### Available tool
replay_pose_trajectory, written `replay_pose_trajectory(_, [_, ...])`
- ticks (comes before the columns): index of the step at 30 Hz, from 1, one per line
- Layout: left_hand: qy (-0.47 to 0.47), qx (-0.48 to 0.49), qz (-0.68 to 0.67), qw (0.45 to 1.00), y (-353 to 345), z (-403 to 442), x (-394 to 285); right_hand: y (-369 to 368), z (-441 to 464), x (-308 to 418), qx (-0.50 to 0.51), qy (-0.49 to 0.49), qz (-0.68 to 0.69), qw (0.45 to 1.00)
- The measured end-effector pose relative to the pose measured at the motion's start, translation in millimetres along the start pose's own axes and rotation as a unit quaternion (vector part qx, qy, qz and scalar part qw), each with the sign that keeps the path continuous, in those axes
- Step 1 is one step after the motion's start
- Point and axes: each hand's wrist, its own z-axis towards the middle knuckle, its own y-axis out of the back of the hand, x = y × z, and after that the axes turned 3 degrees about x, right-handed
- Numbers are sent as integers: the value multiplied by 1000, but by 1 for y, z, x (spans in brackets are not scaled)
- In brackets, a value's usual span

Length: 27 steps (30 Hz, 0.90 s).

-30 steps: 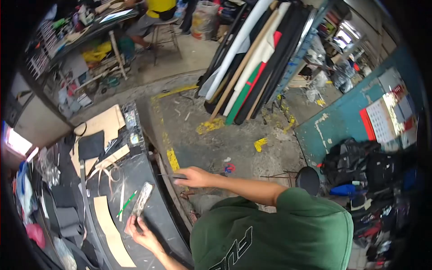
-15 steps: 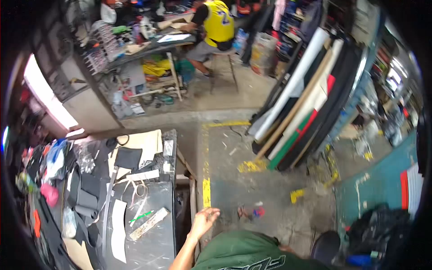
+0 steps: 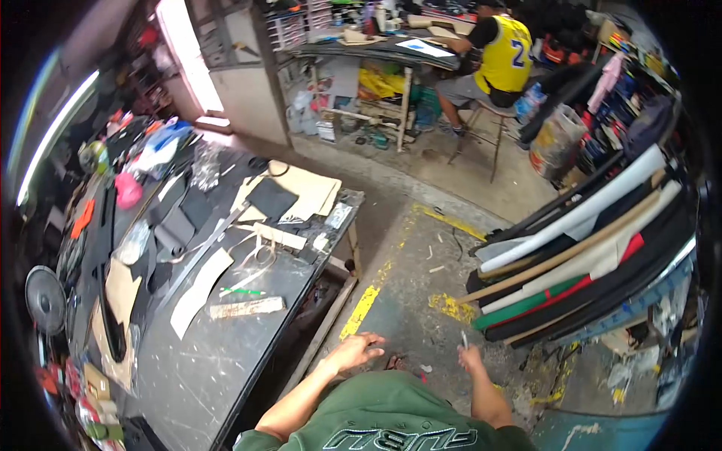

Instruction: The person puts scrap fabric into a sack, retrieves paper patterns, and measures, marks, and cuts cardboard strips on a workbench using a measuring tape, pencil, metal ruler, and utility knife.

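Note:
My left hand hangs in the air past the right edge of the dark worktable, fingers apart and holding nothing. My right hand is closed around a thin, knife-like tool that points up, over the concrete floor. On the table lie a worn, pale bar, a green pencil just above it, and a curved cream strip to their left. Farther back, a black piece rests on cream sheets.
Rolls of material lean at the right. A person in a yellow top sits on a stool at a back workbench. A round metal fan-like object is at the far left. Yellow lines mark the floor.
The view has swung left, bringing more of the table into sight. My left hand has left the bar and moved off the table. My right hand, out of view half a second ago, shows again.

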Motion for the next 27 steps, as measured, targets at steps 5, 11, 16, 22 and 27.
replay_pose_trajectory(5, [155, -121, -72, 978, 30, -64, 22, -33, 21, 114, 18, 39, -68, 997])
replay_pose_trajectory(11, [214, -352, -121, 903, 55, -164, 68, -141, 29, 104, 150, 28, -110, 982])
replay_pose_trajectory(16, [279, -464, -202, 816, 77, -253, 91, -230, 73, -3, 330, 161, -416, 832])
replay_pose_trajectory(22, [296, -552, -191, 756, 102, -330, 131, -284, -47, 131, 264, 134, -508, 809])
replay_pose_trajectory(27, [272, -572, -146, 760, 133, -361, 157, -310, -81, 170, 232, 157, -403, 871])
